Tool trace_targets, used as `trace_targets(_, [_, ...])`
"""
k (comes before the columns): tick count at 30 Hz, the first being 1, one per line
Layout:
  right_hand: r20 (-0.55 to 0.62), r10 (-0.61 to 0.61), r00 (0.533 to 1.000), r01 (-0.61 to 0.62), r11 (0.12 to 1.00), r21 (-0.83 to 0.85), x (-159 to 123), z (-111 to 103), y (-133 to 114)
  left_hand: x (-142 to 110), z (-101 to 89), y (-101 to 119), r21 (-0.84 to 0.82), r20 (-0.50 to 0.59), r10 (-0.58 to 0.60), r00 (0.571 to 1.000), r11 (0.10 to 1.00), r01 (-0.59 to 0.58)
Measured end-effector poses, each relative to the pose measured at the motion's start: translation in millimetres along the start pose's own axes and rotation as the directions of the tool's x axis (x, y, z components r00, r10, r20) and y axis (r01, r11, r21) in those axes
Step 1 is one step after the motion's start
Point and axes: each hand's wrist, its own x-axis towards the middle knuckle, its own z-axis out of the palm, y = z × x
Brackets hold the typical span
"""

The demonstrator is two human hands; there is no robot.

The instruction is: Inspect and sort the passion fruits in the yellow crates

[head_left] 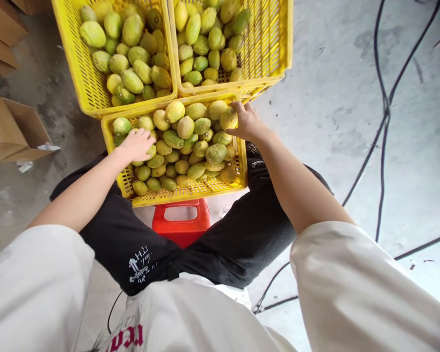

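A yellow plastic crate [185, 196] stands between my knees, heaped with green and yellow lemons [182, 167]. My left hand [138, 143] is at the crate's left side, palm down, its fingers curled over a lemon that it mostly hides. At the far right corner, my right hand [248, 122] grips a yellowish lemon [228, 118], with the thumb on the near side and the fingers on the far side. This lemon is at the crate's rim, beside others in the heap.
Two more yellow crates of lemons, a left one [81, 93] and a right one [266, 54], adjoin the far side. A red stool [181, 230] shows between my legs. Open cardboard boxes [11, 127] lie left. Black cables [386, 105] cross the floor at right.
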Motion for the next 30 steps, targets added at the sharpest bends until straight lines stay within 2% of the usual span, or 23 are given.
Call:
trace_targets(2, [-0.013,-0.014,1.000,0.014,1.000,-0.012,5,5,0,10,13.1,4,0.085,0.055,0.068,0.996,0.994,-0.072])
trace_targets(5, [-0.019,0.000,1.000,-0.001,0.999,-0.039,15,11,-6,21,28.3,10,0.124,0.068,0.056,0.996,0.990,-0.064])
trace_targets(12, [0.024,-0.009,1.000,0.010,0.998,-0.069,29,15,-26,28,50.5,14,0.109,-0.110,0.040,0.993,0.994,-0.028])
trace_targets(17, [0.048,0.023,0.999,-0.023,1.000,-0.017,37,18,-21,33,57.1,12,0.096,-0.134,0.032,0.990,0.995,-0.019])
trace_targets(23, [0.032,-0.008,0.999,0.005,0.997,0.081,40,18,-17,33,55.5,8,-0.055,-0.097,0.028,0.995,0.998,-0.033])
trace_targets(26, [0.039,0.009,0.999,-0.011,0.999,0.048,35,14,-24,30,44.3,15,-0.068,-0.058,0.031,0.998,0.997,-0.035])
trace_targets(30, [0.021,0.057,0.998,-0.057,0.998,0.004,31,13,-34,23,22.8,33,-0.142,-0.079,-0.025,0.997,0.990,0.014])
